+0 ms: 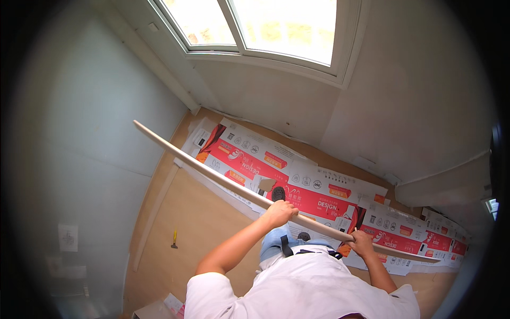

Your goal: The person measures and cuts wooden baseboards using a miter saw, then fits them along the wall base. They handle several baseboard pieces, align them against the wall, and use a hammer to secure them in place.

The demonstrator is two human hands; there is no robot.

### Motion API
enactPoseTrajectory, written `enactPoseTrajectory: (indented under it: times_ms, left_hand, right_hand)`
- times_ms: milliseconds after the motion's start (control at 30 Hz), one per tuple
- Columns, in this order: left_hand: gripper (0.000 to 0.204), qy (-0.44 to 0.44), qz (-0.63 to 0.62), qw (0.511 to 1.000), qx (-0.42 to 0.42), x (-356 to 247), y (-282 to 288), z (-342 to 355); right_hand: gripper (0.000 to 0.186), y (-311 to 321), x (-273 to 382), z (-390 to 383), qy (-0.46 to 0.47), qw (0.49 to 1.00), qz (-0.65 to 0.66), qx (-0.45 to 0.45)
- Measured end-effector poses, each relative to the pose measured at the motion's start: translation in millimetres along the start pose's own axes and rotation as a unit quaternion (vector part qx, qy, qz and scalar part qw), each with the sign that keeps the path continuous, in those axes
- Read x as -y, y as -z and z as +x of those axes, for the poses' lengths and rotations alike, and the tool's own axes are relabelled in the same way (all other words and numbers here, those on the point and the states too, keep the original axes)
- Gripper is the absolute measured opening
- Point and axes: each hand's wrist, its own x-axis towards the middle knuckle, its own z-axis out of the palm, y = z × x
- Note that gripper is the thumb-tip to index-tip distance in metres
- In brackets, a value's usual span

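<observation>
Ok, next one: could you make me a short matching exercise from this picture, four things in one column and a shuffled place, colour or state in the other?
Things:
1. long thin board
2. yellow-handled tool
3. cardboard sheets
4. window

Places, colours, states:
A. red and white, with printing
B. at the top of the picture, with bright panes
C. held by the left hand and the right hand
D. lying on the brown floor, toward the picture's left

Right pairs: 1-C, 2-D, 3-A, 4-B
</observation>
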Motion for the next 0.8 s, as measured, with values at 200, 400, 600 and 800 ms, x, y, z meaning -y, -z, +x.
enactPoseTrajectory:
  times_ms: [200, 400, 600, 800]
  left_hand:
    - [0.012, 0.029, -0.006, 0.997, -0.065, 103.5, 9.5, 33.9]
    - [0.014, 0.072, 0.013, 0.997, -0.034, 210.5, 16.9, 47.7]
    - [0.012, 0.126, 0.016, 0.992, -0.021, 286.3, 11.1, 52.2]
    - [0.014, 0.206, 0.027, 0.977, -0.042, 305.5, 3.3, 63.3]
  right_hand:
    - [0.024, 45.4, 21.8, 34.4, -0.076, 0.994, -0.063, 0.04]
    - [0.026, 78.2, 24.6, 29.8, -0.102, 0.98, -0.105, 0.132]
    - [0.026, 79.6, 75.1, 74.7, -0.063, 0.987, -0.099, 0.113]
    - [0.022, 72.3, 124.1, 142.5, -0.02, 0.99, -0.115, 0.084]
